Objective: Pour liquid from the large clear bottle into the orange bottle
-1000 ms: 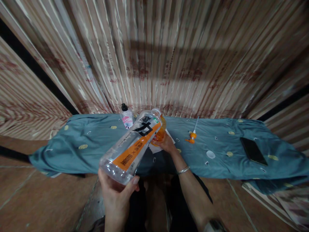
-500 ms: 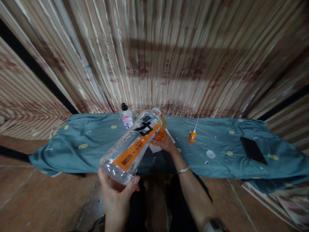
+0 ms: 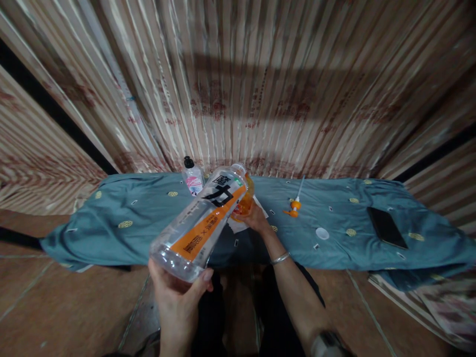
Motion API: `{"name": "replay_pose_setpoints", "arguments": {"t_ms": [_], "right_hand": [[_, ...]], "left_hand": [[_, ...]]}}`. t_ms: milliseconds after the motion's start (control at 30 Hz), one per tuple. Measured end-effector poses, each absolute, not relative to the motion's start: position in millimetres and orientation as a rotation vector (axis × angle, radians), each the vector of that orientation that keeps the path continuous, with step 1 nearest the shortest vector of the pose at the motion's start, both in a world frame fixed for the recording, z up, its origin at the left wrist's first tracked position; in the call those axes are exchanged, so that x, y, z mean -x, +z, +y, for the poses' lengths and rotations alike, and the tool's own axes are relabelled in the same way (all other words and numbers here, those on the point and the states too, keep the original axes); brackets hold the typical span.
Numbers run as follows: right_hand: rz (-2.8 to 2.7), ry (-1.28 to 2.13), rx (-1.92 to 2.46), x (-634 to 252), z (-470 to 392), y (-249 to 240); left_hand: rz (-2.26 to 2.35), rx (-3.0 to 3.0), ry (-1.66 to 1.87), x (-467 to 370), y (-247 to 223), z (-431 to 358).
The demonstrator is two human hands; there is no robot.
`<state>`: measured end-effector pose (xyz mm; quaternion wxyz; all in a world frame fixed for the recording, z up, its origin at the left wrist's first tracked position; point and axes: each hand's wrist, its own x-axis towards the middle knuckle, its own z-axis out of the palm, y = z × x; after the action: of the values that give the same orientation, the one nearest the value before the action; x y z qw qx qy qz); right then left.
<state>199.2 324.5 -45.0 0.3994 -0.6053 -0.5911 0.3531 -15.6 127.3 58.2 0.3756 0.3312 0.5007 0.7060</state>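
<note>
A large clear plastic bottle [image 3: 201,223] with an orange and black label is tilted, its neck up and to the right. My left hand [image 3: 178,292] is closed round its base. The neck lies over the top of an orange bottle [image 3: 247,198], which the clear bottle partly hides. My right hand [image 3: 255,216] is wrapped round the orange bottle near the white paper [image 3: 238,226] on the cloth. Whether the two mouths touch, I cannot tell. To the right lies an orange pump head [image 3: 293,208] with its pale tube pointing away from me.
A small clear bottle [image 3: 194,178] with a black cap stands at the back left. A white disc [image 3: 322,233] and a black phone [image 3: 386,227] lie on the right of the blue-green cloth [image 3: 148,208]. A striped curtain [image 3: 238,89] hangs behind.
The view has shifted slightly. Both hands keep their hold, and the clear bottle stays tilted over the orange bottle with almost no change.
</note>
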Motion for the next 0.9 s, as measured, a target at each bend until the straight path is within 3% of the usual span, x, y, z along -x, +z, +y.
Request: {"name": "replay_pose_setpoints", "arguments": {"t_ms": [367,900], "right_hand": [[-1.479,0.952,1.632,-199,324,-39],[-1.48,0.923,1.648,-198,324,-39]], "left_hand": [[1.301,-0.721,1.835,-8,87,120],[1.304,-0.713,1.848,-5,83,121]]}}
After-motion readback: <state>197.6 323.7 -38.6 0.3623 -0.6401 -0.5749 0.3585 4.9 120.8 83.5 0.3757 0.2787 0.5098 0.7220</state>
